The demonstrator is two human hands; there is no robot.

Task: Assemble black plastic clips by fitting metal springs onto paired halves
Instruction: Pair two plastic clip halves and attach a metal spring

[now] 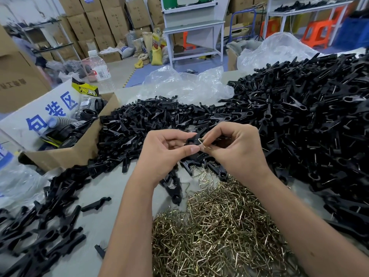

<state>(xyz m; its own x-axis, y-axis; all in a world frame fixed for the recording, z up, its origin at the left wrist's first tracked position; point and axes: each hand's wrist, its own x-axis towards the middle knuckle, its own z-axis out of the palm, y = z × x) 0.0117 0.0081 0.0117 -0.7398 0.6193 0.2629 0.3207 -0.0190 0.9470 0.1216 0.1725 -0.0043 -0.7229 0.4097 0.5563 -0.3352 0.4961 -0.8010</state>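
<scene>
1. The clip point(192, 141), two black halves paired together, sits in the air between both hands, above the desk point(111, 186). Its round end points up and toward the right hand, and its long axis seems to run from there down and back toward the left hand, though the fingers cover most of it.
2. The left hand point(169, 150) is clamped on the clip, thumb pressing across the front and fingers curled behind.
3. The spring point(204, 143), a bent wire triangle, lies just to the right of the clip's round end, touching or nearly touching it; I cannot tell whether it is already seated.
4. The right hand point(233, 146) pinches the spring between thumb and forefinger, fingertips closed together on the wire. It is the nearer hand to the joint, so in my judgement the coming move is its push leftward, sliding the spring's open legs over the paired halves while the left hand braces.
5. Below the wrists lies the pile of loose springs point(219, 226), close under the right forearm.
6. Beyond the hands is a heap of loose halves point(139, 120); off to the right rises a large mound of clips point(309, 116), many showing wire.
7. To the far left stands a cardboard box point(75, 150).
</scene>
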